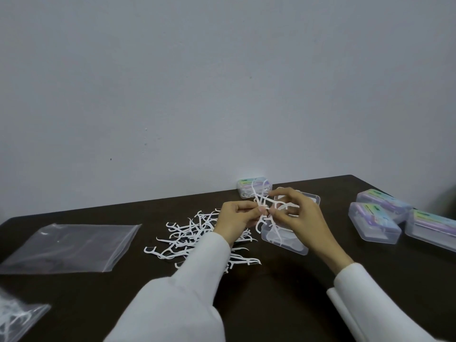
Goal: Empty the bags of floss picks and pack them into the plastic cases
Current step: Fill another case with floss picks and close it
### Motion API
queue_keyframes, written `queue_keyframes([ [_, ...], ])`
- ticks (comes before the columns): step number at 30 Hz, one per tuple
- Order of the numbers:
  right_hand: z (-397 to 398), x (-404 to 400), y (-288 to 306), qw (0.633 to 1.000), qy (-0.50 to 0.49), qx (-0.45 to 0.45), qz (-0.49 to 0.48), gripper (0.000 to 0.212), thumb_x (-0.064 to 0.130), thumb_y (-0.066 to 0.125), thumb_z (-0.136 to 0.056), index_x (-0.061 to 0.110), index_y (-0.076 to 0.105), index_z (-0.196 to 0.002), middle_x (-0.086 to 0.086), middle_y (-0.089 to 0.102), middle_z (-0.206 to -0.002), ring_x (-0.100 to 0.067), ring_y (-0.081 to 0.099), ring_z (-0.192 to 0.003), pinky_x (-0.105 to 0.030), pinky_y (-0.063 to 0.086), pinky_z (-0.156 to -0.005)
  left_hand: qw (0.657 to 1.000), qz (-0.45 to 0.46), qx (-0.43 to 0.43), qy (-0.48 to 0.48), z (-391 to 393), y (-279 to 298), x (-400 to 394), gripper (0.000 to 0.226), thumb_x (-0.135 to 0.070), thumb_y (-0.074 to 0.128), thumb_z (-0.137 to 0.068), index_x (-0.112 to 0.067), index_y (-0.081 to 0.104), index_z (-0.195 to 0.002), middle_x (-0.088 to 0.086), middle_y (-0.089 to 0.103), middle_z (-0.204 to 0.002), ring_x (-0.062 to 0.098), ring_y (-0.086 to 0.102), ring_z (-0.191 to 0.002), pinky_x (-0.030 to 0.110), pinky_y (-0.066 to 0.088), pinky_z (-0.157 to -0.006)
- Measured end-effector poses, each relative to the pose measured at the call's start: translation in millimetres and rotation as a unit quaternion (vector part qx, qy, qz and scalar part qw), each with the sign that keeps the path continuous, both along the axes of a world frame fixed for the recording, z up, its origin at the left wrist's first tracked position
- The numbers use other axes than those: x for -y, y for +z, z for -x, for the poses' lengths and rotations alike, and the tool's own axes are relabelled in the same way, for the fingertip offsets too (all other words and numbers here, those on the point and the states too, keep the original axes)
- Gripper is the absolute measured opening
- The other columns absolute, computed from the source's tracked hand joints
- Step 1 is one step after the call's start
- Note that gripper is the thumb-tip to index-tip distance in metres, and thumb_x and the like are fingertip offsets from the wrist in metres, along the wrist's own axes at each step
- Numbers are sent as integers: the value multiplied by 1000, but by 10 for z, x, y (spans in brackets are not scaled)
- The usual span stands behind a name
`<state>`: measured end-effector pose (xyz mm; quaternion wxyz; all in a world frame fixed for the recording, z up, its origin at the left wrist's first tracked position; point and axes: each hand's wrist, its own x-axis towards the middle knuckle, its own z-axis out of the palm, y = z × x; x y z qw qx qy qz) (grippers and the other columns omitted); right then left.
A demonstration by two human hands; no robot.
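Hands: a tangled bunch of floss picks [265, 208] is pinched by left hand [235, 219] and right hand [296, 215], frame centre.
Risk: picks may be spilled beside the open case [283, 239] if tangled.

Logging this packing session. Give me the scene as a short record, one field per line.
left hand: left hand pinches a small bunch of floss picks
right hand: right hand pinches the same bunch, above the open case
loose picks: pile on the dark table, left of the open case
bags: flat emptied bag at left; bag with picks at the near left edge
closed cases: one at the wall, three at right
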<state>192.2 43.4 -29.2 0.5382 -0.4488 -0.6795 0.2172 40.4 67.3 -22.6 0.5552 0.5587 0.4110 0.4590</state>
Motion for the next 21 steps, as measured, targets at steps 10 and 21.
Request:
queue_keyframes([
  [10, -185, -102, -22, 993, -105, -28, 52, 20, 7, 66, -83, 24, 64, -93, 10, 61, -91, -1, 61, -78, -7, 47, -58, 998, -31, -33, 42, 54, 10, -34, 16, -9, 65, -85, 0, 70, -97, 4, 71, -82, 1, 64, -64, 10, 51, -64],
  [21, -197, -87, -108, 961, -60, 264, 57, 16, 15, 61, -88, 24, 65, -101, 4, 65, -106, -7, 60, -97, -24, 52, -87, 995, -70, -52, 47, 75, 32, -38, 9, -9, 67, -84, -9, 72, -91, 3, 72, -84, 8, 67, -75, 13, 52, -69],
])
